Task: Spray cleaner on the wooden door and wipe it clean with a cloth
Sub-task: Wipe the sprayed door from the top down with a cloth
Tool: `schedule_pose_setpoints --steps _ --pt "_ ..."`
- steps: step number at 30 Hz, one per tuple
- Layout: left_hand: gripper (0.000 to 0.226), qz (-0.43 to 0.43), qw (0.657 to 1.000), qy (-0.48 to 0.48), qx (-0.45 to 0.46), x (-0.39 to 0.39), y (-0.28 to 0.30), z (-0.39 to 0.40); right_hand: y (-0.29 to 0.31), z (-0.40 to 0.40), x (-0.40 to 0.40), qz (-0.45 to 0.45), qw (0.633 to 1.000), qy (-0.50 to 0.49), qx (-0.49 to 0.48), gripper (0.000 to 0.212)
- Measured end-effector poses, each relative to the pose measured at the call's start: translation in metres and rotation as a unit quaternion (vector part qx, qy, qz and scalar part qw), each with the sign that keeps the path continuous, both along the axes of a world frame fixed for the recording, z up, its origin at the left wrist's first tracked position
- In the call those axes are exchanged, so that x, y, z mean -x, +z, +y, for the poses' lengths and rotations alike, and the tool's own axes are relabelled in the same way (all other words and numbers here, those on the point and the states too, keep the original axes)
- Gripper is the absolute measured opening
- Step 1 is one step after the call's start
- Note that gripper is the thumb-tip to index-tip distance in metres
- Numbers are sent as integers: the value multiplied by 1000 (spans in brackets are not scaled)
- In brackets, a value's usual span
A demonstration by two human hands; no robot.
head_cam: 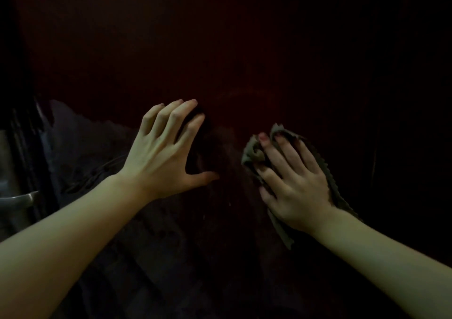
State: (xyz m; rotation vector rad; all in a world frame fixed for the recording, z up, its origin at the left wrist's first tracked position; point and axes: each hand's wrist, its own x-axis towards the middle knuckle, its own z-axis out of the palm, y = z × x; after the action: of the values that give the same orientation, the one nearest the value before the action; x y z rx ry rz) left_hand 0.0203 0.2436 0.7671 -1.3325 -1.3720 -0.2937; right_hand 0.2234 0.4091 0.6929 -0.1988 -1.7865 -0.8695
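The dark reddish wooden door [244, 49] fills most of the dim head view. My left hand [163, 152] rests against it with fingers spread and fingertips touching the wood, holding nothing. To its right my right hand [291, 184] presses a grey-green cloth [252, 152] flat on the door with straight fingers; the cloth bunches beside my fingertips and hangs out below my wrist. No spray bottle is in view.
A metal door handle [22, 197] juts out at the left edge, beside the door's dark edge. A faint glossy reflection covers the lower left of the door. The scene is very dark.
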Motion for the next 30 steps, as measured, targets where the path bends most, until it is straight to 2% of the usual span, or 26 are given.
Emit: schedule_pose_setpoints --steps 3,5,11,18,25,30 --pt "98 4 1000 -4 -2 6 0 -1 27 -14 28 31 999 15 3 34" --pt "96 5 1000 -12 -5 8 2 -2 22 -16 34 39 999 17 13 34" --pt "100 1 1000 1 -10 25 6 -17 -23 -13 19 -35 999 -15 8 37" --pt "101 0 1000 17 1 47 5 -36 38 -45 76 -8 1000 22 8 31" --pt "104 -15 999 39 4 75 3 -54 -25 -38 55 -64 998 -22 7 33" --pt "106 -24 999 48 8 92 0 -65 25 -65 100 -49 999 -4 -5 32"
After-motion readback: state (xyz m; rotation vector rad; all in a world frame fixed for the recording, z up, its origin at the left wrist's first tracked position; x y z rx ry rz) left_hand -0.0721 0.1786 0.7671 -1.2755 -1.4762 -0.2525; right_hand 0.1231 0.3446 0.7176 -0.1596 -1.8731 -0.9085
